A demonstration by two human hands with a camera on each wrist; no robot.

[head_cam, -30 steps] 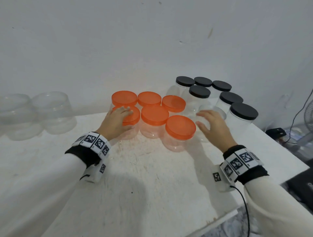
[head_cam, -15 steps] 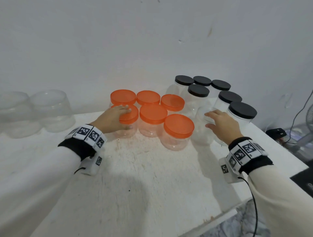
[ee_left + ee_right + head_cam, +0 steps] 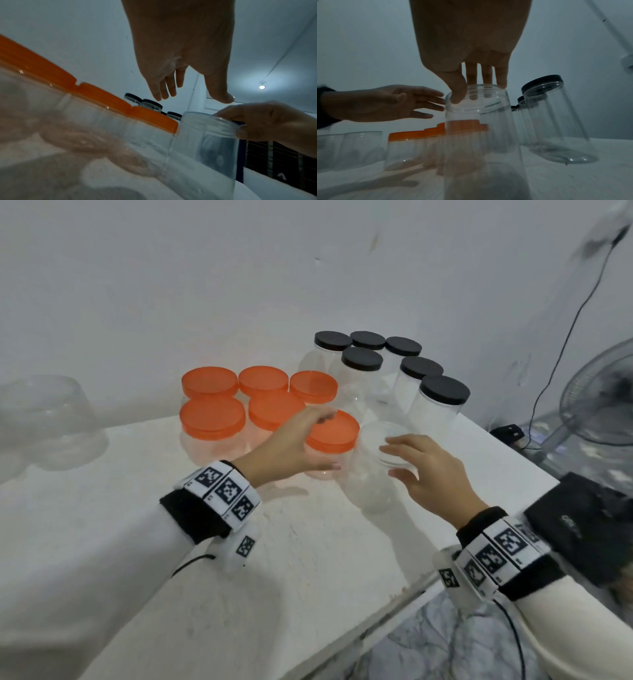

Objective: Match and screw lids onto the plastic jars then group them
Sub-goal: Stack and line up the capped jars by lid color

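Observation:
A tall clear jar with no lid (image 3: pixel 371 484) (image 3: pixel 479 135) stands on the white table (image 3: pixel 274 577), just right of the orange group. My right hand (image 3: pixel 399 460) (image 3: pixel 474 94) pinches its rim, thumb inside and fingers on the outside. My left hand (image 3: pixel 308 440) (image 3: pixel 192 97) hovers with straight fingers over the nearest orange-lidded jar (image 3: pixel 337 433), holding nothing. Several orange-lidded jars (image 3: pixel 239 405) stand clustered behind it. Several black-lidded jars (image 3: pixel 411 368) (image 3: pixel 544 94) are grouped at the back right.
Wide clear containers (image 3: pixel 51 419) sit at the far left by the wall. A fan (image 3: pixel 603 398), a cable and a black object (image 3: pixel 589 518) lie beyond the table's right edge. The table's front edge (image 3: pixel 376 611) runs diagonally near my right wrist.
My left hand has left the front-left orange jar and swung right over the nearest orange lid. My right hand has drawn the lidless jar toward me, away from the black-lidded group.

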